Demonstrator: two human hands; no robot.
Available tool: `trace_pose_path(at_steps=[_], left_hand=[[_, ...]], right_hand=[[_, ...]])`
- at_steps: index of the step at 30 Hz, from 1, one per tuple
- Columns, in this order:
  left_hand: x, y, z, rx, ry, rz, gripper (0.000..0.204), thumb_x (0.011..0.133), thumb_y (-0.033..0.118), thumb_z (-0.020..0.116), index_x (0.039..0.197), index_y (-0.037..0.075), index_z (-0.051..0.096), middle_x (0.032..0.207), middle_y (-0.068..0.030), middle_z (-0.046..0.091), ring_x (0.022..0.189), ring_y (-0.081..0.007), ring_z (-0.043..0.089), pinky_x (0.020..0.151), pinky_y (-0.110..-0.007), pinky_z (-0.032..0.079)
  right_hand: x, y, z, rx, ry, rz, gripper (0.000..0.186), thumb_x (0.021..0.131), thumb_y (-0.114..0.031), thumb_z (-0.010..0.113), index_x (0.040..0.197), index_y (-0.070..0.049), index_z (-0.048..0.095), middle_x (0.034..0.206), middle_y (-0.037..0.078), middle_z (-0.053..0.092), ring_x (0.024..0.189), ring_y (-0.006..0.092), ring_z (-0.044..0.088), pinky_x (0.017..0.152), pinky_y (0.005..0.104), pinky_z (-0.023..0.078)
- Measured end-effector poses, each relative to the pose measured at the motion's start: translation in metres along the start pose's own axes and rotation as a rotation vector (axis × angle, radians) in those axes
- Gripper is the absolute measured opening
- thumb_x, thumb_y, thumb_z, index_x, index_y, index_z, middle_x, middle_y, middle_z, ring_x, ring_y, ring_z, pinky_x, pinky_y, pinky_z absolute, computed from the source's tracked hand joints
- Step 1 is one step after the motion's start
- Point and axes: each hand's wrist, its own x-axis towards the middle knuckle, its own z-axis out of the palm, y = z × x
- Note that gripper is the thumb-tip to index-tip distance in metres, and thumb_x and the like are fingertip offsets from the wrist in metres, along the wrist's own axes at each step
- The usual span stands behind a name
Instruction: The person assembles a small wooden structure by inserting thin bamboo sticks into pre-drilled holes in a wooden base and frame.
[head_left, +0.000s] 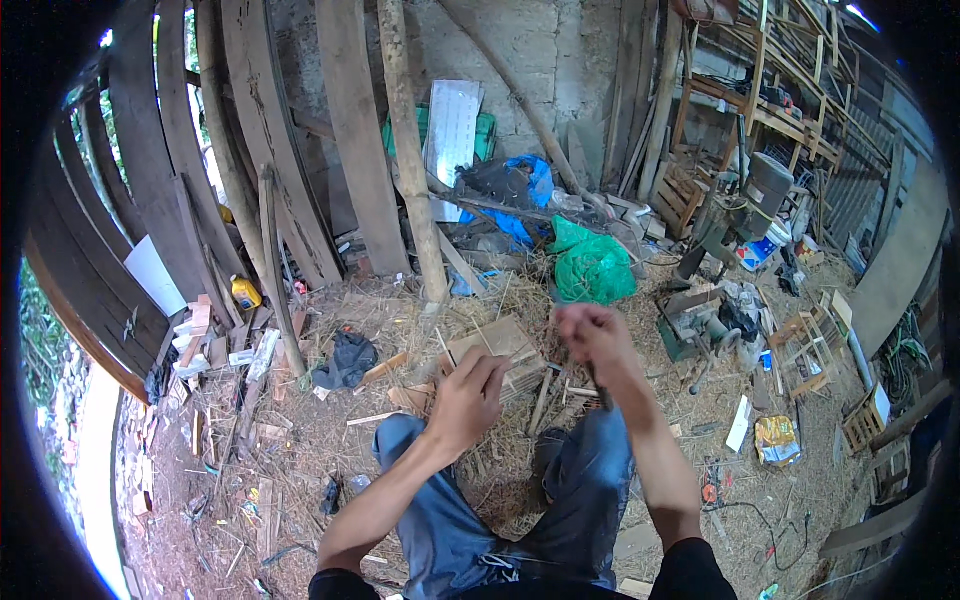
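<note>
My left hand (468, 398) is closed round a thin pale wooden stick (446, 347) above my knees, in front of a flat wooden board (500, 340) lying on the ground. My right hand (592, 337) is raised to the right of it, closed and slightly blurred, on a long dark tool (603, 392) that points down toward my right knee; its exact kind I cannot make out. Several cut strips of wood (578, 393) lie beside and under the board.
A green plastic sack (590, 265) lies ahead, near an upright pole (415, 200). A drill press (740, 205) stands at the right with wooden frames (805, 350). A black bag (348, 362), yellow jug (246, 292) and scraps lie at the left on the straw-strewn ground.
</note>
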Motion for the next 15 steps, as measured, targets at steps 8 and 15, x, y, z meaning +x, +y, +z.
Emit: trace_pose_path(at_steps=[8, 15], left_hand=[[-0.002, -0.023, -0.01, 0.044, 0.048, -0.098, 0.009, 0.081, -0.003, 0.063, 0.09, -0.002, 0.062, 0.08, -0.0147, 0.056, 0.067, -0.0307, 0.058, 0.059, -0.034, 0.046], [0.012, -0.007, 0.013, -0.062, 0.089, 0.017, 0.009, 0.079, -0.001, 0.067, 0.087, -0.002, 0.063, 0.072, -0.012, 0.055, 0.059, -0.023, 0.054, 0.053, -0.032, 0.042]], right_hand=[[-0.005, -0.02, 0.005, -0.09, 0.093, -0.034, 0.021, 0.093, -0.019, 0.057, 0.107, -0.004, 0.064, 0.074, -0.002, 0.058, 0.051, 0.0028, 0.04, 0.044, 0.0183, 0.029], [-0.003, 0.006, 0.028, 0.119, -0.142, 0.095, 0.025, 0.093, -0.019, 0.059, 0.103, 0.003, 0.063, 0.072, -0.002, 0.058, 0.05, 0.0024, 0.038, 0.044, 0.018, 0.027]])
